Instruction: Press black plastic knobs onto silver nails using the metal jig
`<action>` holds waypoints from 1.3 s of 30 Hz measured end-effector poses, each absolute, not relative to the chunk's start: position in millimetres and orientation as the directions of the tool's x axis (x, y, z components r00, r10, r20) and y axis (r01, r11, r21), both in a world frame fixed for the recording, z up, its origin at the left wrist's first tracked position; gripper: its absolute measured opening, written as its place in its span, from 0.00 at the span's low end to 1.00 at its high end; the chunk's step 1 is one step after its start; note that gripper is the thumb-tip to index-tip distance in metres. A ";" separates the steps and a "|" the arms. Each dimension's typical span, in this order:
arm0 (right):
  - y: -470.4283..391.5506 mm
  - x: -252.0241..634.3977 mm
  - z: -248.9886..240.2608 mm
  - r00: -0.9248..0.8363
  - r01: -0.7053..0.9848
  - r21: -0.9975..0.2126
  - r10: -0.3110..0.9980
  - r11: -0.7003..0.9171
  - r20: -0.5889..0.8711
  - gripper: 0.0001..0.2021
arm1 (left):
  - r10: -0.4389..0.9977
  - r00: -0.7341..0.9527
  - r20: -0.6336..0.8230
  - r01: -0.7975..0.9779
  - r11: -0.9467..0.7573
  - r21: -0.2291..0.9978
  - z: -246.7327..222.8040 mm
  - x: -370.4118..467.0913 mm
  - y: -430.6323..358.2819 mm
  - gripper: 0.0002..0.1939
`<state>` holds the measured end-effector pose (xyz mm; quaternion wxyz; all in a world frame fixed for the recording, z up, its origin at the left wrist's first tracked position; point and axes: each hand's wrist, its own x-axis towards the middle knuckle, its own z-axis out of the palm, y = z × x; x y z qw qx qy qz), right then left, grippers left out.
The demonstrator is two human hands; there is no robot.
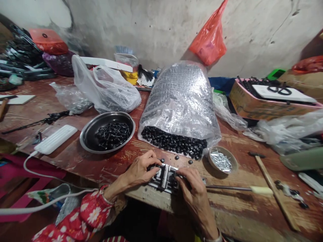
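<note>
Hidden at the fixture: the fingers cover both outer ends of the metal fixture (165,176), so whatever sits under them cannot be made out.
Cut off: the right forearm leaves at the near edge; a green object (302,158) runs out at the far right side.
Hard to make out: small dark details inside the fixture; contents of the red bag (210,40) on the wall, seen only as shapes through the plastic.
Fixture, look: low and rectangular, dark recessed beds left and right, a bright silvery bar between them, pale worn metal along the edges.
Fixture, place: near edge of the wooden table (242,208), in the middle, between the hands.
Left hand: the left hand (143,164) bends over the fixture's left end, thumb and forefinger slightly apart; cannot tell whether a dark piece is gripped.
Right hand: the right hand (195,188) curls over the right end, thumb and forefinger close together; cannot tell what is pinched.
Round black parts: a heap (174,143) at the mouth of the silvery bag (180,97), far of the fixture; a few loose just beside it.
Metal pins: silvery pins (220,160) in a small bowl (234,164), right of the bag mouth.
Steel bowl: the steel bowl (87,136), left, holds dark parts with thin shanks.
Tools: hammer (274,188), right, near a pale-handled rod (261,190).
</note>
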<state>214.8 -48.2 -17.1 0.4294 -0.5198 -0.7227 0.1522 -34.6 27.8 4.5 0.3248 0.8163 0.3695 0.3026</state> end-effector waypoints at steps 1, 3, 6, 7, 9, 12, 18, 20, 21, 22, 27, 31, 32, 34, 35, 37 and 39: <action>-48.4 214.5 -16.2 -0.092 0.621 -0.666 0.882 0.414 0.463 0.08 | 0.805 0.539 0.249 0.409 -0.508 0.758 4.6 -34.4 27.8 0.11; -48.9 213.3 -13.6 -0.081 0.612 -0.677 0.884 0.409 0.461 0.09 | 0.813 0.530 0.239 0.408 -0.492 0.769 4.5 -33.9 27.9 0.11; -49.6 210.3 -10.1 -0.062 0.601 -0.693 0.887 0.399 0.458 0.09 | 0.820 0.521 0.235 0.407 -0.481 0.777 3.4 -33.4 28.2 0.11; -49.7 209.1 -9.7 -0.062 0.609 -0.686 0.886 0.398 0.460 0.09 | 0.820 0.520 0.239 0.407 -0.484 0.774 2.9 -33.3 28.4 0.11; -49.2 207.0 -10.1 -0.074 0.641 -0.649 0.875 0.409 0.478 0.08 | 0.813 0.524 0.254 0.412 -0.503 0.759 2.7 -33.1 29.0 0.11; -46.5 205.5 -12.7 -0.092 0.693 -0.586 0.857 0.420 0.506 0.07 | 0.785 0.558 0.270 0.441 -0.556 0.705 5.5 -32.4 30.5 0.10; -40.0 204.3 -14.5 -0.125 0.743 -0.553 0.891 0.375 0.437 0.06 | 0.701 0.689 0.185 0.538 -0.666 0.517 19.0 -31.1 32.1 0.12; -39.2 202.4 -13.8 -0.118 0.754 -0.559 0.908 0.345 0.402 0.06 | 0.702 0.698 0.145 0.578 -0.671 0.464 23.7 -31.2 31.3 0.12; -39.0 201.5 -13.4 -0.111 0.755 -0.567 0.916 0.330 0.385 0.06 | 0.710 0.692 0.132 0.595 -0.665 0.451 25.6 -31.2 30.9 0.11; -38.8 200.5 -12.9 -0.105 0.753 -0.577 0.923 0.317 0.370 0.06 | 0.721 0.681 0.125 0.611 -0.654 0.446 26.9 -31.3 30.6 0.11; -37.8 198.1 -11.1 -0.076 0.756 -0.591 0.934 0.282 0.348 0.04 | 0.780 0.609 0.143 0.630 -0.586 0.510 21.3 -30.3 30.6 0.09; -37.9 196.8 -10.4 -0.058 0.784 -0.562 0.933 0.263 0.356 0.06 | 0.827 0.530 0.187 0.595 -0.520 0.613 9.0 -26.1 28.7 0.08; -38.1 196.4 -10.3 -0.050 0.793 -0.553 0.933 0.254 0.356 0.06 | 0.840 0.509 0.190 0.594 -0.502 0.629 7.0 -24.5 27.5 0.08; -38.2 195.8 -10.1 -0.043 0.805 -0.542 0.935 0.241 0.352 0.06 | 0.859 0.478 0.182 0.607 -0.474 0.638 5.4 -21.1 24.9 0.06; -38.2 195.7 -10.0 -0.045 0.807 -0.540 0.937 0.239 0.347 0.06 | 0.865 0.471 0.174 0.618 -0.465 0.634 5.7 -19.5 23.8 0.05; -38.2 195.5 -9.7 -0.050 0.809 -0.538 0.941 0.235 0.336 0.06 | 0.870 0.467 0.158 0.634 -0.454 0.626 7.5 -17.3 22.4 0.04; -38.4 195.2 -9.2 -0.045 0.814 -0.536 0.944 0.225 0.327 0.06 | 0.869 0.471 0.148 0.629 -0.449 0.634 9.5 -17.4 22.3 0.05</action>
